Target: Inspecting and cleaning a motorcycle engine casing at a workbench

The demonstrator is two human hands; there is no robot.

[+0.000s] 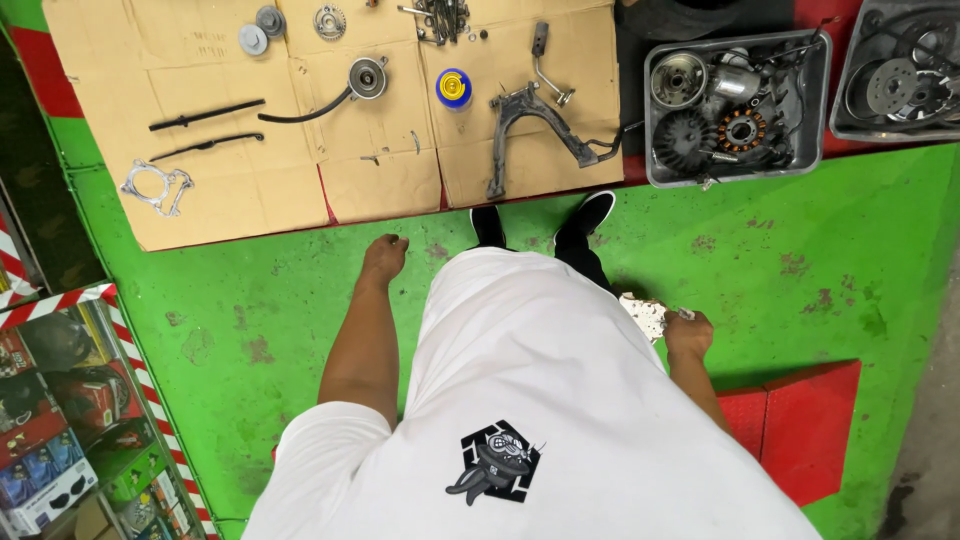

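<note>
The second grey tray (900, 125) is cut off at the right edge; the white shirt (530, 400) hides the legs, and small hardware (440, 18) looks like bolts, perhaps.

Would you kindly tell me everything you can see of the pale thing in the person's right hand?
The pale crumpled thing looks like a whitish rag or wad of paper, mottled with grey marks; which it is cannot be told. It sticks out from the right hand, which is closed around one end, beside the white shirt and above the green floor. Only the part outside the fist shows.
</note>
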